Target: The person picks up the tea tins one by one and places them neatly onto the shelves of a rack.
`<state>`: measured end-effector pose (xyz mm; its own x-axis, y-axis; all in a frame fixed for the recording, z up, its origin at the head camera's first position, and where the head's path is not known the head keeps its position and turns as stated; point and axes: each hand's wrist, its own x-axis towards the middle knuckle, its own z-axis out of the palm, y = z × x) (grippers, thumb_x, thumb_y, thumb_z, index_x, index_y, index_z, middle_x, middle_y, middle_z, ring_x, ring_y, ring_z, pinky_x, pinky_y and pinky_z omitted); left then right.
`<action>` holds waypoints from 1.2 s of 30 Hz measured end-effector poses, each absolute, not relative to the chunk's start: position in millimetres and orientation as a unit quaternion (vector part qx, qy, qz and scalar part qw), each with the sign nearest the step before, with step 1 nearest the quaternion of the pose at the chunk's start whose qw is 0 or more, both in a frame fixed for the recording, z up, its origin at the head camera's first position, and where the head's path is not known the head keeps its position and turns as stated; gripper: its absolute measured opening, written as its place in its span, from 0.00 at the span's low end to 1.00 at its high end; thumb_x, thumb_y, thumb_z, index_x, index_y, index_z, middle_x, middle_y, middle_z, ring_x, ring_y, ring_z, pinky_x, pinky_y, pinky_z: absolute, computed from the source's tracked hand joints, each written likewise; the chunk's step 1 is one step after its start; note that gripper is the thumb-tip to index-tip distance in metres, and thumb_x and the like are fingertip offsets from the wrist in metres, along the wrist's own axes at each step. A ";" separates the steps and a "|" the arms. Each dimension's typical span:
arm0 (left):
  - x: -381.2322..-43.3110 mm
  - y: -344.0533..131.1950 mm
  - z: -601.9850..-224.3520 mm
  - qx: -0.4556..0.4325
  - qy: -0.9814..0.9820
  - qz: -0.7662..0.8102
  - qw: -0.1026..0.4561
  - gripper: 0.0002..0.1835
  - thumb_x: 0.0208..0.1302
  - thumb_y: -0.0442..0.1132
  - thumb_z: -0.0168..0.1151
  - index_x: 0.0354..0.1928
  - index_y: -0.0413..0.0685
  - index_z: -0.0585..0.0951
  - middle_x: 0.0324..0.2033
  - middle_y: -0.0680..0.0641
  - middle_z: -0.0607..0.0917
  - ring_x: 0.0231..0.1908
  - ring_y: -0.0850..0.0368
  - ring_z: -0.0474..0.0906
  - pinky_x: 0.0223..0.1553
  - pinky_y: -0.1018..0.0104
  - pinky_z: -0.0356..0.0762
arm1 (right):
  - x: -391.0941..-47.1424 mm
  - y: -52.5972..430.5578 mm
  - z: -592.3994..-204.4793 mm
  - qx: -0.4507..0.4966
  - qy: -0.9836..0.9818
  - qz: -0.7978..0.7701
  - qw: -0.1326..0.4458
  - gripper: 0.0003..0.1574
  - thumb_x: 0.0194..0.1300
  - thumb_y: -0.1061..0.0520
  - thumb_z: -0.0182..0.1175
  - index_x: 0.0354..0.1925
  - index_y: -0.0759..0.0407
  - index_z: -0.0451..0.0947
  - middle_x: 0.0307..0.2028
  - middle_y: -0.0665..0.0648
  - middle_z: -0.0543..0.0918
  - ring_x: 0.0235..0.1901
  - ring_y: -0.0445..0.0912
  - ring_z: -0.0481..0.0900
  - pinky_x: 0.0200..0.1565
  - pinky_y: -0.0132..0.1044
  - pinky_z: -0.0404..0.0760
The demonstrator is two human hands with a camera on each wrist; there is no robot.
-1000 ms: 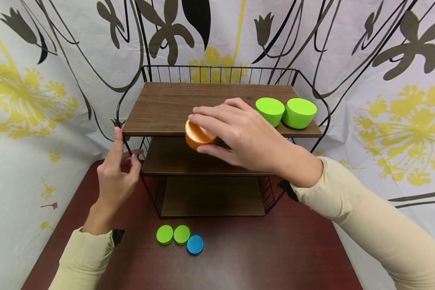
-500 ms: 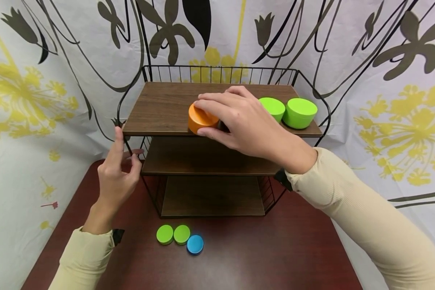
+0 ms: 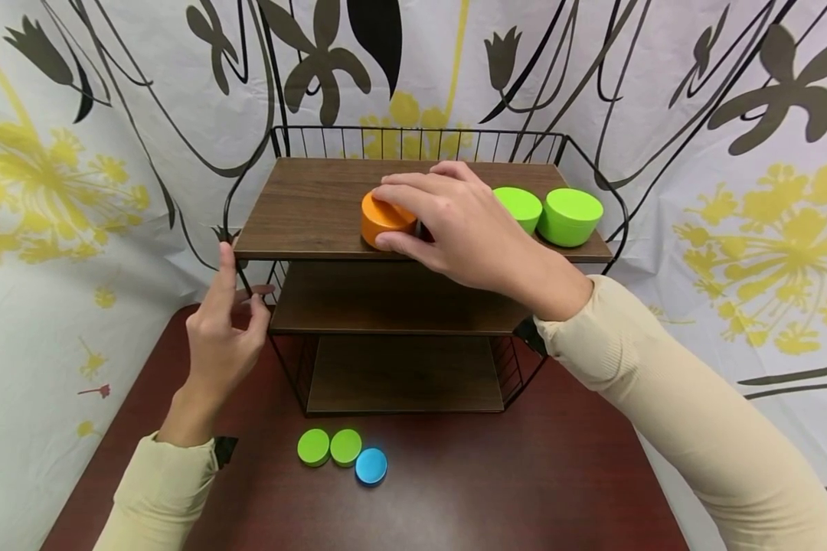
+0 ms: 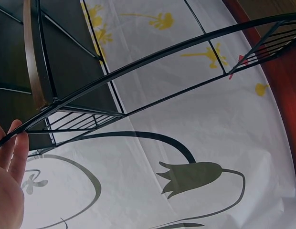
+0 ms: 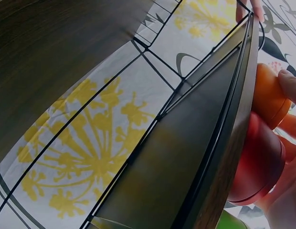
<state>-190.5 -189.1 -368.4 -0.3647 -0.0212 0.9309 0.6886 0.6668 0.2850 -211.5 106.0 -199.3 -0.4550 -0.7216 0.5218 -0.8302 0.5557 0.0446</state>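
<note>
My right hand [image 3: 465,229] holds an orange round container [image 3: 386,222] between thumb and fingers, upright at the front of the top shelf [image 3: 310,195]. In the right wrist view a red container [image 5: 258,164] sits beside the orange one, under the hand; my hand hides it in the head view. Further right stand two bright green containers [image 3: 572,218], one partly behind the wrist. At the rack's left side, my left hand [image 3: 220,329] grips the black wire frame [image 4: 138,67], index finger pointing up along the corner of the top shelf.
The rack has two lower wooden shelves [image 3: 400,298] below the top one. Two small green discs [image 3: 313,448] and a blue disc [image 3: 371,466] lie on the dark red table [image 3: 524,482] in front. A patterned cloth [image 3: 751,229] hangs behind and at both sides.
My right hand has brought the orange container up from in front of the shelf edge, tilted, to upright on the top shelf. The left hand stays where it was.
</note>
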 end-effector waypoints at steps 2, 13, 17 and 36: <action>-190.5 -189.1 -368.4 -0.221 -0.752 -0.343 0.518 0.40 0.53 0.18 0.58 0.72 0.37 0.65 0.60 0.38 0.80 0.29 0.39 0.85 0.24 0.61 0.69 | -211.7 105.4 -199.1 0.456 -0.848 0.107 0.249 0.29 0.67 0.44 0.64 0.59 0.61 0.80 0.58 0.59 0.81 0.57 0.50 0.79 0.63 0.49 0.64; -190.0 -189.4 -368.3 -0.220 -0.753 -0.345 0.515 0.40 0.52 0.18 0.58 0.72 0.37 0.66 0.61 0.39 0.79 0.29 0.40 0.85 0.25 0.67 0.70 | -213.1 106.3 -199.9 0.450 -0.856 0.099 0.235 0.29 0.70 0.45 0.61 0.60 0.61 0.79 0.60 0.59 0.80 0.60 0.49 0.78 0.65 0.51 0.61; -190.0 -189.3 -367.9 -0.220 -0.753 -0.345 0.516 0.40 0.52 0.18 0.58 0.72 0.37 0.66 0.61 0.39 0.78 0.30 0.39 0.85 0.24 0.65 0.69 | -214.1 107.4 -200.7 0.451 -0.853 0.097 0.245 0.29 0.69 0.45 0.62 0.60 0.61 0.79 0.59 0.59 0.81 0.60 0.49 0.77 0.64 0.51 0.61; -189.2 -189.5 -368.7 -0.219 -0.754 -0.345 0.515 0.40 0.53 0.18 0.58 0.72 0.38 0.66 0.59 0.38 0.80 0.29 0.40 0.85 0.25 0.64 0.70 | -201.4 118.6 -200.7 0.483 -0.804 0.130 0.322 0.33 0.63 0.46 0.69 0.60 0.62 0.78 0.60 0.62 0.79 0.63 0.54 0.72 0.66 0.51 0.60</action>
<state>-189.2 -189.5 -368.7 -0.3746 -0.0255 0.9268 0.6848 0.6663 0.2951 -201.4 118.6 -200.7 -0.3266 -0.6921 0.6437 -0.8600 0.5001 0.1013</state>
